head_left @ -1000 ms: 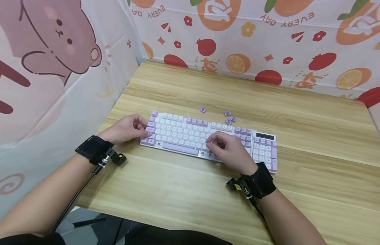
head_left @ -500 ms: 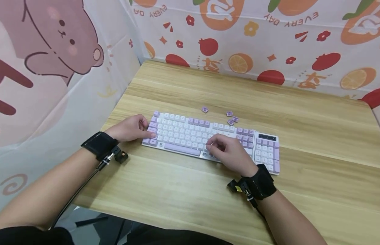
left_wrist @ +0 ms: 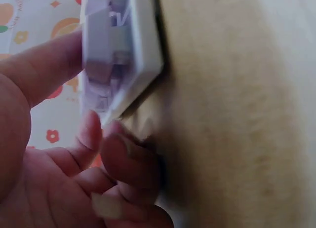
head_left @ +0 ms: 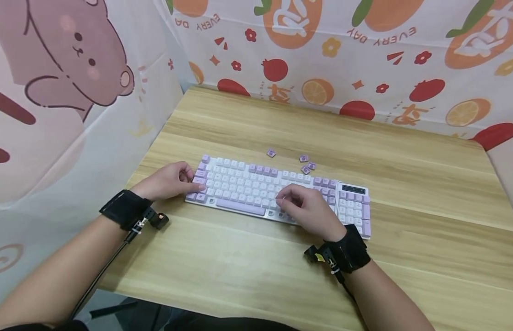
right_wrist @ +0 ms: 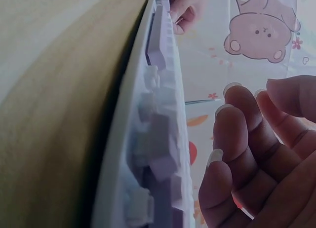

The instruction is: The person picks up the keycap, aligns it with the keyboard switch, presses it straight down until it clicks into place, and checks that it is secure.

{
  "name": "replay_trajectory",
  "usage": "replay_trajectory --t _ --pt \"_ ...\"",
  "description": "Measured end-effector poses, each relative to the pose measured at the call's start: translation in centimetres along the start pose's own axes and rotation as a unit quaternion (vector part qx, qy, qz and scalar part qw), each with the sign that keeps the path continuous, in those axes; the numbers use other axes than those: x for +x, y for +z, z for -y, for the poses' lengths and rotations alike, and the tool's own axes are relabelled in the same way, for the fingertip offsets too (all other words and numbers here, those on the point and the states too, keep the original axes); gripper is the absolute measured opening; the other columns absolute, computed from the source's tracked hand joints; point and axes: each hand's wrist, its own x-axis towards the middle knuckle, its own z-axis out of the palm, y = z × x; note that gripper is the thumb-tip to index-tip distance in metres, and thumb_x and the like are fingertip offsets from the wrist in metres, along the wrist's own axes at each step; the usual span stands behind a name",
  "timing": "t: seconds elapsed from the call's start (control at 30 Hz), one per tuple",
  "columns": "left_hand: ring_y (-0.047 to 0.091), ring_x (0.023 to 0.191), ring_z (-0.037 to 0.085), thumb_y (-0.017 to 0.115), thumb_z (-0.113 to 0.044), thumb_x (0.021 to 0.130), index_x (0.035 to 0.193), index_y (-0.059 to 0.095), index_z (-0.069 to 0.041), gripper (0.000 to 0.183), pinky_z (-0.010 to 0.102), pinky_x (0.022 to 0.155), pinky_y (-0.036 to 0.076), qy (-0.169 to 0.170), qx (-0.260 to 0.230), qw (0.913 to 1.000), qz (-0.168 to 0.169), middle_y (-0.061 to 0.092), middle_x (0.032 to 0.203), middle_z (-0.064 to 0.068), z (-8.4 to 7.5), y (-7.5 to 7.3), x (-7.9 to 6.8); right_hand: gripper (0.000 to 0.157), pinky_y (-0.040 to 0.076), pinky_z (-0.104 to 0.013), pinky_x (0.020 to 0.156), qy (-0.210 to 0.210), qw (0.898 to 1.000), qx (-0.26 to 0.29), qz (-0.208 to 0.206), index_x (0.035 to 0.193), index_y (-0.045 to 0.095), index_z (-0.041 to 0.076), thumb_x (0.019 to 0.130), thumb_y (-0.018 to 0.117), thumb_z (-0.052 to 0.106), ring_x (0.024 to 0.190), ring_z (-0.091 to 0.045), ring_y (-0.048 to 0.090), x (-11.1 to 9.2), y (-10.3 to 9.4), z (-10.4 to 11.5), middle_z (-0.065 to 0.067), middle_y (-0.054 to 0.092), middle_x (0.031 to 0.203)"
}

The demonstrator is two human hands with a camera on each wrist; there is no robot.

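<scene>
A white and lilac keyboard (head_left: 240, 186) lies flat on the wooden table. My left hand (head_left: 167, 180) is at its left end. In the left wrist view the straight thumb (left_wrist: 49, 65) touches a lilac keycap (left_wrist: 98, 45), while the other fingers bend loosely beside the edge. Over the keyboard's right half hovers my right hand (head_left: 308, 207). Its fingers (right_wrist: 231, 132) are loosely bent, apart from the keys in the right wrist view, and I see nothing between them. Bare key sockets (head_left: 270, 213) show in the bottom row. The right hand hides some keys.
Several loose purple keycaps, among them a lone one (head_left: 271, 152) and a cluster (head_left: 305, 170), lie behind the keyboard. A white cable (head_left: 337, 197) crosses the keyboard near the number pad. Printed curtains (head_left: 240, 64) hang at the back and left of the table (head_left: 223, 266).
The head view has shifted slightly. Both hands and the keyboard keep nearly the same places relative to each other.
</scene>
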Motion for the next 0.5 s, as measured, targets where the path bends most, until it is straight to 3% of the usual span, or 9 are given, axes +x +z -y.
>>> replay_trajectory --t 0.1,0.23,0.37,0.5 --pt "0.049 0.078 0.022 0.068 -0.052 0.089 0.102 0.053 -0.003 0.052 0.031 0.064 0.039 0.007 0.006 0.9997 -0.024 0.053 0.087 0.009 -0.2 -0.4 -0.2 0.013 0.044 -0.027 0.06 0.002 1.0 0.0 -0.006 0.099 0.07 0.015 0.097 0.063 0.026 0.067 -0.016 0.055 0.1 -0.3 0.1 0.002 0.065 0.081" --pt "0.049 0.08 0.024 0.06 -0.051 0.094 0.101 0.053 -0.004 0.048 0.033 0.066 0.04 0.023 -0.016 0.9958 -0.087 0.054 0.09 0.01 -0.8 -1.0 -0.2 0.014 0.045 -0.027 0.06 -0.004 1.0 -0.005 -0.02 0.1 0.07 0.014 0.097 0.063 0.025 0.067 -0.015 0.057 0.2 -1.1 0.2 0.002 0.066 0.081" --pt "0.047 0.076 0.021 0.06 -0.044 0.096 0.1 0.056 -0.005 0.04 0.03 0.061 0.04 0.048 -0.079 0.9845 -0.149 0.052 0.086 0.007 -1.5 -1.3 0.1 0.015 0.045 -0.026 0.059 0.002 0.999 -0.013 -0.037 0.101 0.07 0.012 0.097 0.063 0.024 0.068 -0.016 0.057 0.4 -2.4 0.6 0.001 0.066 0.082" --pt "0.046 0.068 0.015 0.062 -0.039 0.096 0.102 0.058 -0.006 0.034 0.027 0.056 0.039 0.063 -0.142 0.9706 -0.184 0.053 0.08 0.001 -1.9 -0.9 0.3 0.017 0.046 -0.028 0.062 0.017 0.998 -0.032 -0.051 0.103 0.07 0.012 0.097 0.063 0.027 0.072 -0.017 0.057 1.1 -3.8 0.9 0.0 0.066 0.085"
